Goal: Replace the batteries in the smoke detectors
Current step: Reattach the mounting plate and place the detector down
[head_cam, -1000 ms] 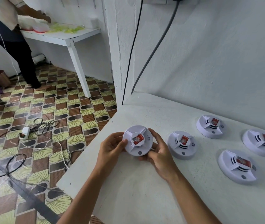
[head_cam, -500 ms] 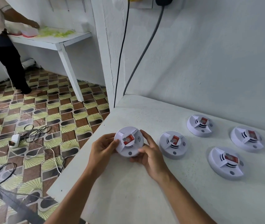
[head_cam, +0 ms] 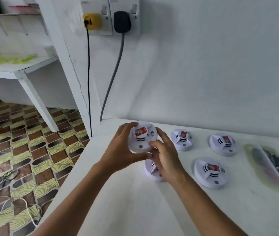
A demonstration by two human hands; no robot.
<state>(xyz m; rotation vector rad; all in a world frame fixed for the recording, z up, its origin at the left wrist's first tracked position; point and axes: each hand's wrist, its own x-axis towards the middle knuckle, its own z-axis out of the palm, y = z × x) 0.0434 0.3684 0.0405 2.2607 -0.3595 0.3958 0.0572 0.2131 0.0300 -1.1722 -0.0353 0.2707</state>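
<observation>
Both forearms reach over the white table. The left hand and right hand each have their grip clamped on one raised smoke detector, fingers curled round its rim, held above the table with its red label facing up. A second detector lies partly hidden beneath the right hand. Three more rest farther right, beside a blurred tray. This looks like the opening step; next, twisting or prying the casing apart should expose the battery.
</observation>
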